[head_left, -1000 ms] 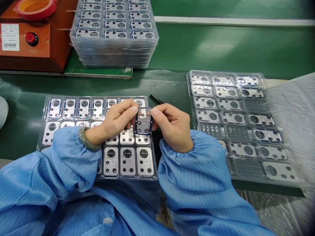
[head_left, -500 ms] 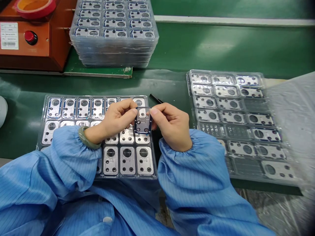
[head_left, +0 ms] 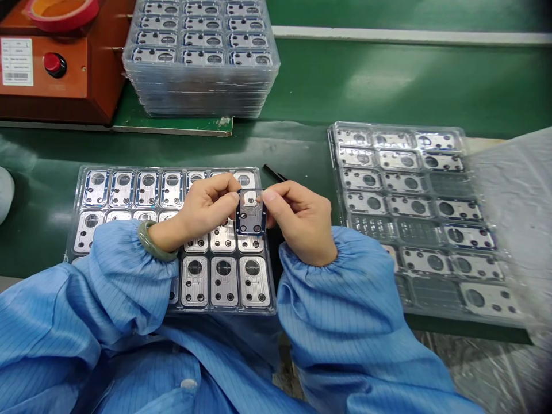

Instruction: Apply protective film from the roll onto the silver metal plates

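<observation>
Plate [head_left: 250, 221] I see pinched by left hand [head_left: 202, 210] and right hand [head_left: 304, 221], not set down; below them, tray [head_left: 238, 282] carries other plates [head_left: 223, 287].

Plate [head_left: 253, 218] above left tray [head_left: 272, 287], tray stack [head_left: 204, 92] behind

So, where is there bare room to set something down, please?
Green tabletop shows bare below the long white strip, right of the stacked clear plastic trays. It's crowded where the left hand and right hand hold a blue-edged rectangular plate over a clear tray of silver plates.
</observation>
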Available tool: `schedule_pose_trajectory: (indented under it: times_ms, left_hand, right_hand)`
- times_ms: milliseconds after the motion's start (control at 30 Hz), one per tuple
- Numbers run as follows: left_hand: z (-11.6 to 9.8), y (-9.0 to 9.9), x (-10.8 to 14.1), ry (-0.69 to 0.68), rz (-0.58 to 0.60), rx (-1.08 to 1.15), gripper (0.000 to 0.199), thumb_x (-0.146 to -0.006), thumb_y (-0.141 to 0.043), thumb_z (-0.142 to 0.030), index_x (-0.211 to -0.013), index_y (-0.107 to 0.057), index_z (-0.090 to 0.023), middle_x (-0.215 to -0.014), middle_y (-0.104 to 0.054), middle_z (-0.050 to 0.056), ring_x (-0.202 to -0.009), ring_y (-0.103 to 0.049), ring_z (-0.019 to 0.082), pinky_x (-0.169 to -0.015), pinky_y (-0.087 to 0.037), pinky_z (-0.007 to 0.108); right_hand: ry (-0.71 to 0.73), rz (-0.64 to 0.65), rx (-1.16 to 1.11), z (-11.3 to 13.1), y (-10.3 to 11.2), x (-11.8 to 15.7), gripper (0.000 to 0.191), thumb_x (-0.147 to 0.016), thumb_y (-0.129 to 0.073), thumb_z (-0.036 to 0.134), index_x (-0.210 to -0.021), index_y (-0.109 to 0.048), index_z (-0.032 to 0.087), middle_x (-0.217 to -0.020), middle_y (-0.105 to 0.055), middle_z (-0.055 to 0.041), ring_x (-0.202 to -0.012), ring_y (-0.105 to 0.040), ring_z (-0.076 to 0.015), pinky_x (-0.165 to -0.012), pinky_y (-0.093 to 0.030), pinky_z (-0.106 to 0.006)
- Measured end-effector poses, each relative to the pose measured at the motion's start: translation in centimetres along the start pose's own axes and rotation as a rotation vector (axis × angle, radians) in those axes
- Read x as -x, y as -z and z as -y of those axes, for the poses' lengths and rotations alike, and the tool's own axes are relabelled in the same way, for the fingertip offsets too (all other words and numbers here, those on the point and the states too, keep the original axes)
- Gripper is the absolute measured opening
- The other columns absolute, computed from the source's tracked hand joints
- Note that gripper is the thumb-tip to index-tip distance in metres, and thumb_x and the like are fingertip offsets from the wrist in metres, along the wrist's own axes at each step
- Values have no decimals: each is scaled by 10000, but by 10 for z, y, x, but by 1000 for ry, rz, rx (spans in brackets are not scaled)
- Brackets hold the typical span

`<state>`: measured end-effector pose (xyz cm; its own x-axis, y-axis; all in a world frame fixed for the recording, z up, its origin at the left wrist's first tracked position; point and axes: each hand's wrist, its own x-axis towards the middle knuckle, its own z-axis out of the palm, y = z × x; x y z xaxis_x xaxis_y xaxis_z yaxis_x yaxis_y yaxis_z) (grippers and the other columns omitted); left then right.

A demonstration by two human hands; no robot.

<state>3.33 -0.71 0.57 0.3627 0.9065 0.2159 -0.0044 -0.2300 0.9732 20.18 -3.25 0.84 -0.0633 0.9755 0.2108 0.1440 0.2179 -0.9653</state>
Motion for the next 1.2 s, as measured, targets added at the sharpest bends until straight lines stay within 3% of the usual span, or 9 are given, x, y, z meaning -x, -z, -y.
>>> schedule_pose_trajectory:
  times_ms: [333,700,1033,1200]
  left_hand:
    - [-4,0,-2,9,-33,-92,156,-730,-492,-131,-583,-465,-176,-475,-490,-60,-417,-423,53,-401,-322,180]
    - [-1,1,0,44,0,50,156,-802,-527,-196,-651,-496,-173,-489,-491,-62,-385,-421,51,-373,-315,175]
    - [2,-3,-2,16,-136,22,211,-868,-554,-316,-716,-482,-187,-508,-480,-68,-419,-436,58,-414,-338,187]
    - [5,0,-2,101,6,156,277,-878,-542,-432,-762,-502,-184,-540,-549,-49,-441,-516,73,-447,-410,197]
  right_hand:
    - [8,7,37,0,1,0,259,-857,-611,399,-694,-602,198,-551,-556,41,-447,-475,-84,-436,-405,-222]
    - [6,-2,24,1,0,0,258,-856,-615,402,-696,-601,199,-532,-541,50,-437,-469,-80,-432,-402,-219]
    - [-32,48,30,1,2,-1,315,-860,-597,468,-699,-594,197,-532,-541,44,-455,-503,-89,-442,-419,-219]
    - [-42,-47,60,1,1,-1,343,-826,-616,521,-687,-592,208,-524,-541,40,-433,-488,-95,-421,-419,-230]
